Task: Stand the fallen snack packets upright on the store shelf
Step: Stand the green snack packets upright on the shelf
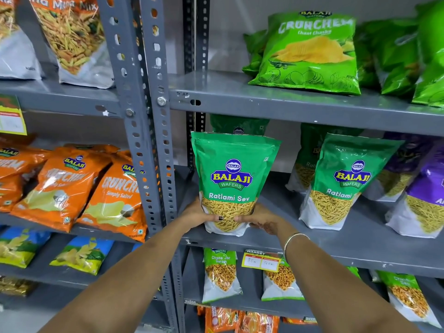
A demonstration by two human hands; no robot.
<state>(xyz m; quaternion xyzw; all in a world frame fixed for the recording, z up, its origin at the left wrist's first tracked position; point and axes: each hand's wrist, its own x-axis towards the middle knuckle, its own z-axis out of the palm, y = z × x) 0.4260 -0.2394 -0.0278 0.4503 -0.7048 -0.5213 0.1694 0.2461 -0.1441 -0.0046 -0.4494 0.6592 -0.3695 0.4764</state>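
A green Balaji Ratlami Sev packet [231, 179] stands upright at the left end of the grey middle shelf [312, 248]. My left hand [195, 213] grips its lower left side and my right hand [260, 218] grips its lower right side, thumbs across the front near the bottom. Another green packet [237, 124] is partly hidden behind it. A second Ratlami Sev packet [343, 183] stands upright to the right, with a third [304, 162] behind it.
Purple packets [425, 195] stand at the right end of the shelf. Green Crunchem bags [310, 54] sit on the shelf above, Chana Jor Garam packets [219, 275] and a yellow price tag [260, 261] below. Orange Crunchem bags [64, 186] fill the left rack beyond the perforated upright [153, 140].
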